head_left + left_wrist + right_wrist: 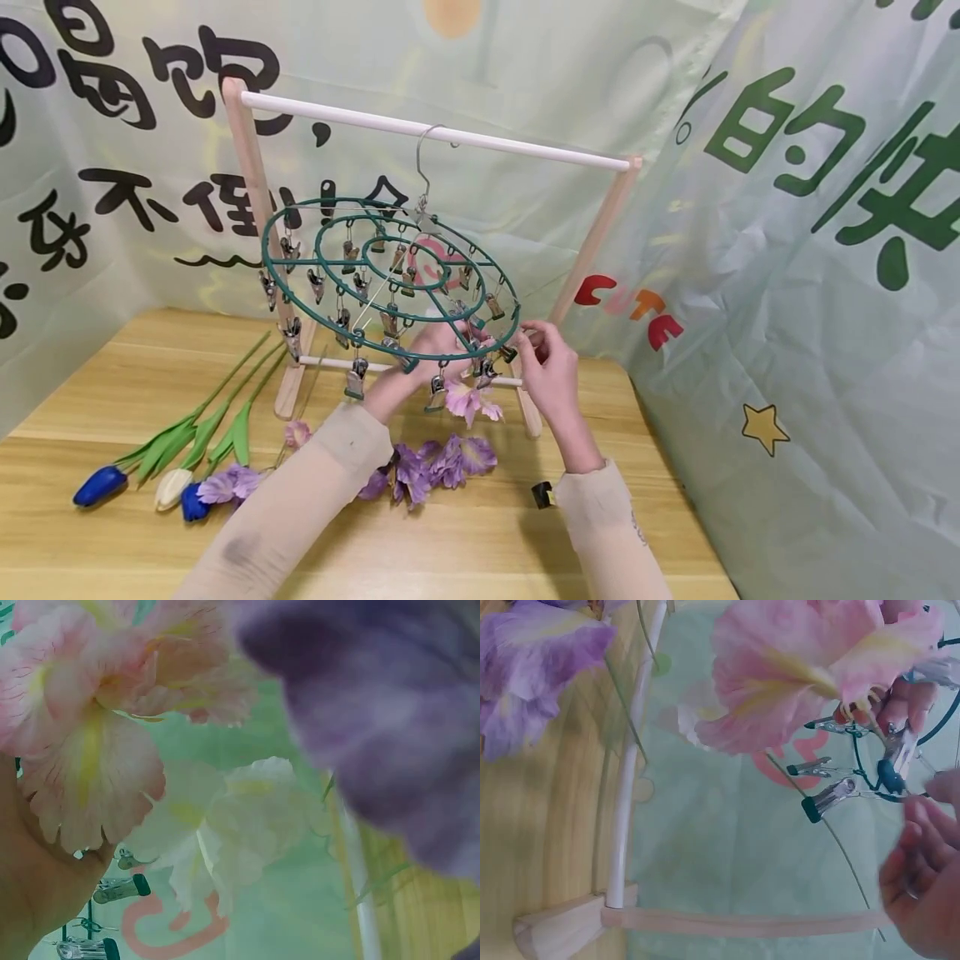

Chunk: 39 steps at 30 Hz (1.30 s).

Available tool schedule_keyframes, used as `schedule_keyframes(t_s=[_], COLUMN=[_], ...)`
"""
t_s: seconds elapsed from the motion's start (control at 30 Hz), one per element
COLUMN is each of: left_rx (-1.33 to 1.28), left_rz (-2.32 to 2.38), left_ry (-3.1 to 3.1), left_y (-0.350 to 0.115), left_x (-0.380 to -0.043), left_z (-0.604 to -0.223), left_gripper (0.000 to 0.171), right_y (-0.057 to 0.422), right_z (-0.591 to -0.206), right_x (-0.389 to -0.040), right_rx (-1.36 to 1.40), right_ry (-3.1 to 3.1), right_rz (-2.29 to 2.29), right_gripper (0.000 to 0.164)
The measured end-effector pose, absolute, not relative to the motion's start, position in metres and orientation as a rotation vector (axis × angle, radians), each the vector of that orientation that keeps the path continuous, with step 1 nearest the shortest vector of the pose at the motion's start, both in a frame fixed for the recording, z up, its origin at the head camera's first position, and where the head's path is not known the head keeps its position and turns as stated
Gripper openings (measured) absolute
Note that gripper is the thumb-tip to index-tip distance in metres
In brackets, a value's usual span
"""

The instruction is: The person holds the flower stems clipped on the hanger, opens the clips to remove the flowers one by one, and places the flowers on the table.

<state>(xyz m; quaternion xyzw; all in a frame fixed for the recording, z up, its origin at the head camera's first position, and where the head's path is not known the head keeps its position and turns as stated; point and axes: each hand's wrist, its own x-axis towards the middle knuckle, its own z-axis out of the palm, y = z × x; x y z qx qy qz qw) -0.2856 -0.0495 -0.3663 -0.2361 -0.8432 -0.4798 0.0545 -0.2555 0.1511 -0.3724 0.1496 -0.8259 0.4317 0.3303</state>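
Observation:
A round green drying hanger (296,262) with several metal clips hangs tilted from a white rod (337,113). Behind its lower right rim, my left hand (438,337) is partly hidden. It grips a pink artificial flower (772,682) close under the blossom, near a metal clip (904,750) with a green tip. At the rim's right side is my right hand (551,371), its thumb and fingers bent toward the same clips. The right fingertips are blurred in the right wrist view, so whether they pinch anything cannot be made out.
Purple artificial flowers (412,471) lie on the wooden table (420,550). Blue tulips (101,486) and a white tulip (174,487) lie at the left. Wooden posts (600,237) carry the rod. A small black object (542,495) lies near the right sleeve. Printed cloth hangs behind.

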Motion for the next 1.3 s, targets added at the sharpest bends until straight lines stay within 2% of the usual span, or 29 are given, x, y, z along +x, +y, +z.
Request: schedule_keyframes(t_s=[0.17, 0.3, 0.63, 0.8, 0.93, 1.07, 1.3], left_rx=[-0.758, -0.807, -0.925, -1.006, -1.104, -1.163, -1.165], left_rz=[-1.486, -1.479, -1.283, -1.131, -1.052, -1.142, -1.326], left_ry=[-2.526, -2.511, -2.599, -2.639, -2.614, -2.597, -2.539], left_y=[-0.047, -0.046, -0.047, -0.050, -0.051, -0.050, -0.048], left_x=[-0.283, -0.283, -0.278, -0.275, -0.272, -0.268, -0.265], left_z=[-0.371, -0.373, -0.367, -0.361, -0.358, -0.354, -0.355], left_gripper=[0.009, 0.015, 0.009, 0.015, 0.026, 0.034, 0.034], right_y=[0.154, 0.157, 0.159, 0.158, 0.158, 0.157, 0.157], right_z=[-0.373, -0.374, -0.377, -0.374, -0.372, -0.369, -0.366], right_x=[-0.254, -0.255, -0.253, -0.250, -0.247, -0.245, -0.243], right_rx=[0.290, 0.228, 0.336, 0.360, 0.373, 0.375, 0.365], right_ry=[-2.079, -2.158, -2.286, -2.260, -2.252, -2.254, -2.254], right_rz=[1.215, 1.212, 1.194, 1.204, 1.207, 1.226, 1.248], right_gripper=[0.013, 0.015, 0.023, 0.024, 0.025, 0.025, 0.025])
